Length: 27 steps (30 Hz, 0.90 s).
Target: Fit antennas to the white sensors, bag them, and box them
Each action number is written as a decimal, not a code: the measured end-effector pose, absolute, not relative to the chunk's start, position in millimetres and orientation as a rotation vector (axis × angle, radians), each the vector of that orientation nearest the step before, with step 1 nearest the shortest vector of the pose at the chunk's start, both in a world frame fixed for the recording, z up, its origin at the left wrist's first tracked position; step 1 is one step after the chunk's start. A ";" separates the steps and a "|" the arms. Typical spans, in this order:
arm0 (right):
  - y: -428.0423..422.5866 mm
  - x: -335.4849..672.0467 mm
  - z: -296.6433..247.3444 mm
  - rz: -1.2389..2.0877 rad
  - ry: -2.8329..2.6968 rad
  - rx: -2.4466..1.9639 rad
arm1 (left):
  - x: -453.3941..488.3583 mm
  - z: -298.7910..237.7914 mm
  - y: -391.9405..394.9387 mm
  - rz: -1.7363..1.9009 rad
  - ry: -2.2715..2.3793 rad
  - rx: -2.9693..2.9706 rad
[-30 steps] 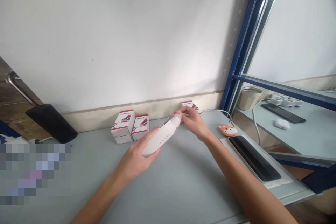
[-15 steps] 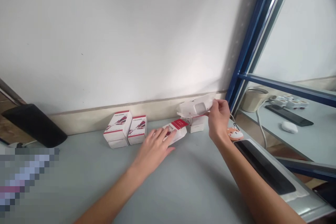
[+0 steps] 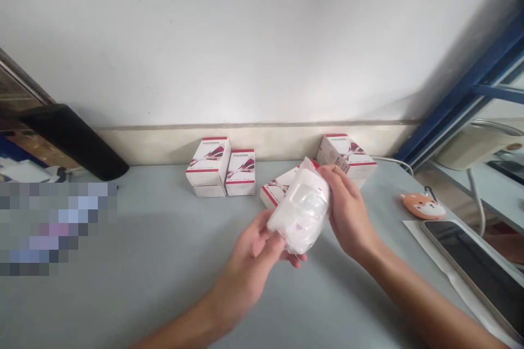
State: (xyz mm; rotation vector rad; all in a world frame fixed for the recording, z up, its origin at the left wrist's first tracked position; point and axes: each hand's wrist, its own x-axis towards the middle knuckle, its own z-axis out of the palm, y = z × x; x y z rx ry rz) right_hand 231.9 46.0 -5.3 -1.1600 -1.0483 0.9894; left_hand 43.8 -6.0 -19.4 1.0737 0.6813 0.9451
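Note:
Both my hands hold a white plastic insert tray (image 3: 301, 211) wrapped in clear film, a little above the grey table (image 3: 143, 278). My left hand (image 3: 250, 262) grips its lower left end with closed fingers. My right hand (image 3: 347, 211) clasps its right side. Just behind the tray lies a white and red box (image 3: 276, 190) on its side. Another such box (image 3: 346, 155) stands behind my right hand.
Two more white and red boxes (image 3: 221, 166) stand side by side by the wall. An orange animal-shaped trinket (image 3: 422, 205) and a dark phone (image 3: 478, 270) on white paper lie at the right. A black object (image 3: 73, 142) leans at the left. A blue shelf frame (image 3: 462, 98) rises at the right.
My left hand left the box on the table and took the tray's lower end. My right hand brought the white tray from the back down toward me. The view swung left.

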 end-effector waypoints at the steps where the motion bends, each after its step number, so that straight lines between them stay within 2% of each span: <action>1: 44.2 231.3 -4.8 0.980 -1.083 -1.136 | 43.8 -20.0 -5.0 0.947 0.657 0.993; 8: 37.7 244.5 11.2 1.007 -1.411 -0.984 | 30.8 -16.4 16.5 0.938 0.462 0.476; 16: 18.7 245.6 27.1 0.559 -1.496 -0.936 | 27.8 -12.9 13.2 0.813 0.433 0.419; 20: 20.3 245.1 40.1 0.546 -1.533 -0.940 | 31.2 -15.9 11.7 0.822 0.500 0.385; 25: 63.7 256.4 80.6 0.220 -1.338 -0.807 | 27.8 -17.4 14.3 0.873 0.566 0.395; 27: 91.2 260.2 87.6 0.223 -1.305 -0.886 | 26.0 -15.6 14.1 0.890 0.550 0.418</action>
